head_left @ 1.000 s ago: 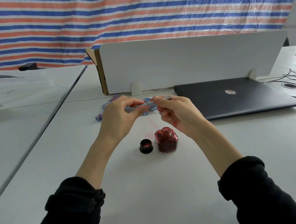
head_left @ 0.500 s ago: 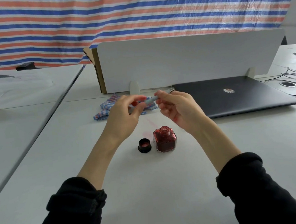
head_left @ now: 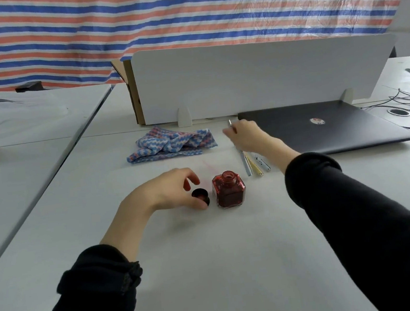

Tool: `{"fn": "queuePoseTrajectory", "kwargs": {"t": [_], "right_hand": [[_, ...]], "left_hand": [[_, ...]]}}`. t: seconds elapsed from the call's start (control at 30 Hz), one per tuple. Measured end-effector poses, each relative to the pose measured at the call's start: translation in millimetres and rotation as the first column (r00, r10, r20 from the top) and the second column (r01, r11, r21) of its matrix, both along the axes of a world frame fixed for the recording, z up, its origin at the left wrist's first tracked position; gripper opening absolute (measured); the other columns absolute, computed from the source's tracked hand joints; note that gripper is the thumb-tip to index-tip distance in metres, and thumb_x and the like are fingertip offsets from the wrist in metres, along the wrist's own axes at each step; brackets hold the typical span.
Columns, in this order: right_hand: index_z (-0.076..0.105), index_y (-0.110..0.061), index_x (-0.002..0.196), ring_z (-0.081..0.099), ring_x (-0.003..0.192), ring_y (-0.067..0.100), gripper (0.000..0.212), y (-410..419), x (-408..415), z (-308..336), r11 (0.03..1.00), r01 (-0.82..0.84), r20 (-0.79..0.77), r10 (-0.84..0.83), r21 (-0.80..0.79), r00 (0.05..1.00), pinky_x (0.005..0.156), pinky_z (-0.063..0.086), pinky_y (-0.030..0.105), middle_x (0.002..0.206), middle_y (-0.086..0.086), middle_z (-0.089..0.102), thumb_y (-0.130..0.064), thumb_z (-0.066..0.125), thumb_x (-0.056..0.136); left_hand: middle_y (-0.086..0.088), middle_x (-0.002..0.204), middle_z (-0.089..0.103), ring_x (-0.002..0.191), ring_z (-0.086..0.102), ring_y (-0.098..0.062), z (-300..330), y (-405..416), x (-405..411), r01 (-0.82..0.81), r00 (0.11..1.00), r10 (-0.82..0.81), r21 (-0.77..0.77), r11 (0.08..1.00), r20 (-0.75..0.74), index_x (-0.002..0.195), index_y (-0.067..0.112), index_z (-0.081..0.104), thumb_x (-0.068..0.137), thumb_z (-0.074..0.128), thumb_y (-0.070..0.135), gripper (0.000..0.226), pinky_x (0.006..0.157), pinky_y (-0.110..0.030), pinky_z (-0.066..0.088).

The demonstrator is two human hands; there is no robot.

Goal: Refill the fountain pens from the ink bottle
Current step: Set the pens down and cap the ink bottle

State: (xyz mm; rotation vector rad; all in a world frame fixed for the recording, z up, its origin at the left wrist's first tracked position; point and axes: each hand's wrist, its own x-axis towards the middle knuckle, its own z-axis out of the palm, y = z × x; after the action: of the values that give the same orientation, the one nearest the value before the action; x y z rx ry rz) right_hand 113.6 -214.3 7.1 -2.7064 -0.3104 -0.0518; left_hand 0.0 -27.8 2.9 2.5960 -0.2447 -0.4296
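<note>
Noting positions first: the ink bottle (head_left: pixel 228 189) stands upright and uncapped at centre frame on the white tabletop (head_left: pixel 209 267), its square glass body dark red with ink. Its black cap (head_left: pixel 200 196) lies just left of it, open side up. Our left hand (head_left: pixel 167 192) curls over the cap, thumb and fingertips touching its rim; whether the cap is truly pinched or only touched we cannot tell. Our right hand (head_left: pixel 247 136) reaches to upper right of centre and pinches a slim pen (head_left: pixel 231 125) whose metal end pokes above the fingers. Three more fountain pens (head_left: pixel 253 164) lie side by side just below that hand, near the bottle's right. A striped cloth (head_left: pixel 170 145) sits above centre, a closed laptop (head_left: pixel 321 126) at right.

Handling judgement: the bottle looks heavy for its size, rigid, smooth-sided and breakable; open as it is, a knock would spill ink. Best held low by its flat sides, never by the neck. The pens appear light, stiff and slick, prone to rolling; we would take each by mid-barrel, keeping the nib end clear. The cap is small and light, best gripped around its rim.
</note>
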Motion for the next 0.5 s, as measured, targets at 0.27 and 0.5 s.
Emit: {"fn": "queuePoseTrajectory", "kwargs": {"t": [0.27, 0.5], "right_hand": [[0.057, 0.003, 0.092, 0.050, 0.074, 0.027, 0.031, 2.6, 13.4, -27.5, 0.979, 0.059, -0.035, -0.067, -0.195, 0.997, 0.063, 0.042, 0.032, 0.090, 0.017, 0.058, -0.028, 0.051, 0.091], [0.059, 0.002, 0.102, 0.058, 0.083, 0.030, 0.035, -0.4, 4.7, -26.7, 0.989, 0.090, 0.034, -0.086, -0.116, 0.996, 0.078, 0.050, 0.039, 0.099, 0.017, 0.063, -0.030, 0.052, 0.091]], "left_hand": [[-0.002, 0.109, 0.048, 0.092, 0.049, -0.017, -10.4, -5.3, 3.7, 0.022, 0.998, -0.026, 0.067, 0.997, 0.066, 0.106, 0.018, 0.052, 0.074, 0.068, 0.033, 0.039, 0.079, -0.028, 0.041], [-0.002, 0.090, 0.055, 0.086, 0.054, -0.021, -3.6, -7.2, 0.6, -0.031, 0.981, 0.043, -0.064, 0.997, 0.190, 0.092, 0.017, 0.042, 0.077, 0.063, 0.023, 0.027, 0.061, -0.026, 0.040]]}}
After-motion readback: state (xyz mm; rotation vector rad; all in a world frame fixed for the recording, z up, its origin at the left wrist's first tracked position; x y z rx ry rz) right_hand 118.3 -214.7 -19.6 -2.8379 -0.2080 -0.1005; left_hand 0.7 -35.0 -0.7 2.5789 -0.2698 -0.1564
